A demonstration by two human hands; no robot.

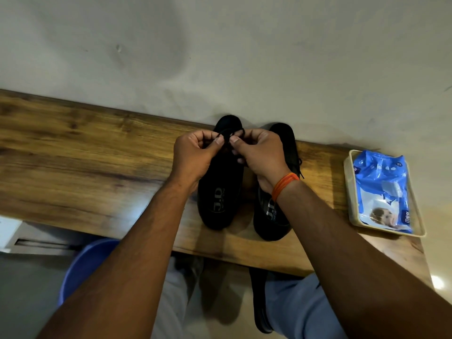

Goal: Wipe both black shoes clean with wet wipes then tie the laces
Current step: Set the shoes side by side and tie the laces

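Two black shoes stand side by side on a wooden shelf [85, 152], toes toward the wall. Over the left shoe [220, 192], my left hand [193, 157] and my right hand [259, 155] each pinch a strand of its black lace [231, 133], which loops between my fingertips. The right shoe [274, 216] is partly hidden under my right wrist, which wears an orange thread band; a bit of its lace shows at its right side. A blue pack of wet wipes [381, 189] lies in a shallow tray at the right.
The cream tray [348, 192] sits near the shelf's right end. A pale wall rises right behind the shoes. Below the shelf's front edge are my legs, a blue plastic stool [85, 265] and a black sandal [259, 302].
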